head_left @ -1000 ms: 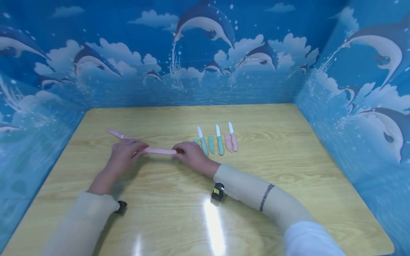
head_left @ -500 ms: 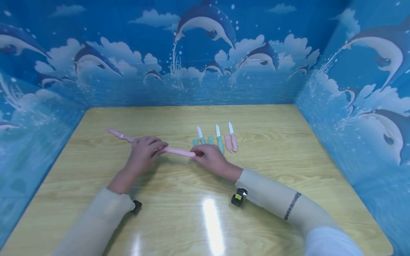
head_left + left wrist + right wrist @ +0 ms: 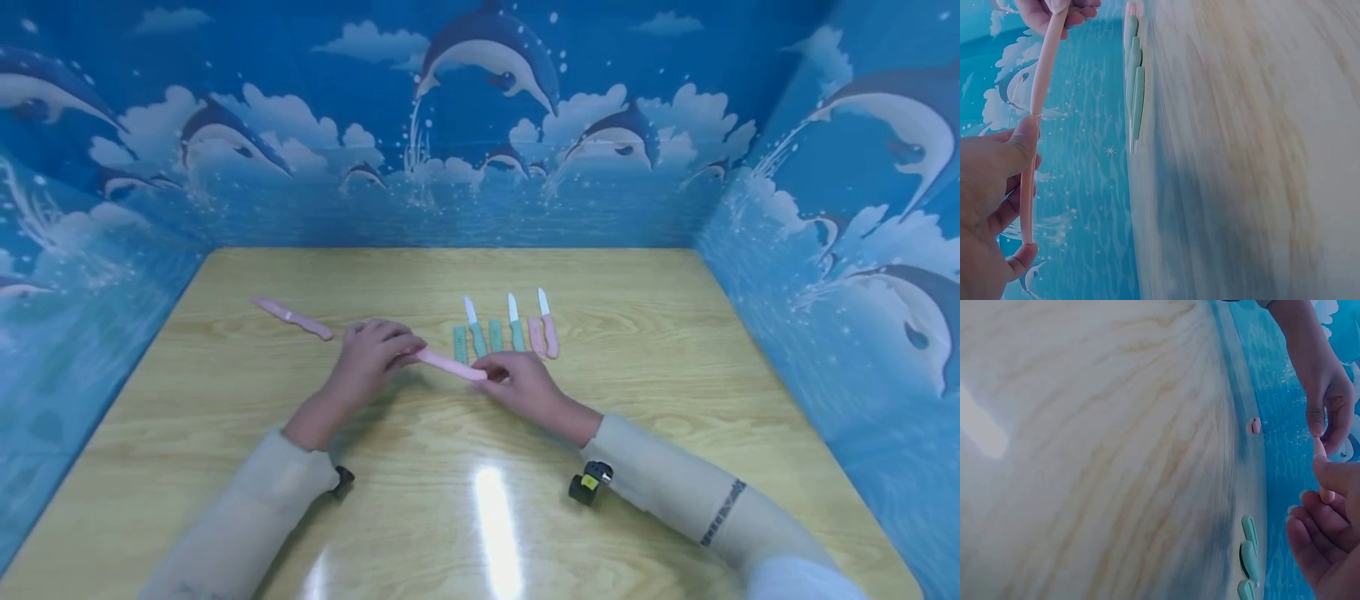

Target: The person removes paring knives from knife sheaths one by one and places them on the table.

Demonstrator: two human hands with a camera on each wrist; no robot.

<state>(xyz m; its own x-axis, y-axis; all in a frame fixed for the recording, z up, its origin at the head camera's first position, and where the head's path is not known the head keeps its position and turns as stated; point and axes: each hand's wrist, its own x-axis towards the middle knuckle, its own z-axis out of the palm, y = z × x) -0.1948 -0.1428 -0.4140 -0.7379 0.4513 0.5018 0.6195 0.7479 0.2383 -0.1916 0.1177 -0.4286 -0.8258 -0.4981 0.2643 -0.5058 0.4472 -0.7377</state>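
Left hand [image 3: 372,354] and right hand [image 3: 520,383] meet above mid-table, each with fingers curled around one end of a long pale pink plastic knife [image 3: 452,366] held level between them. Light wooden table [image 3: 675,367], enclosed by blue dolphin-print walls [image 3: 300,125]. A pink sheath [image 3: 292,318] lies far left.

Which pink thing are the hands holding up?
The long pink knife, gripped by the left hand and right hand. The pink sheath and the small pink knife lie untouched on the table.

Bright overhead glare, blurred wrist views
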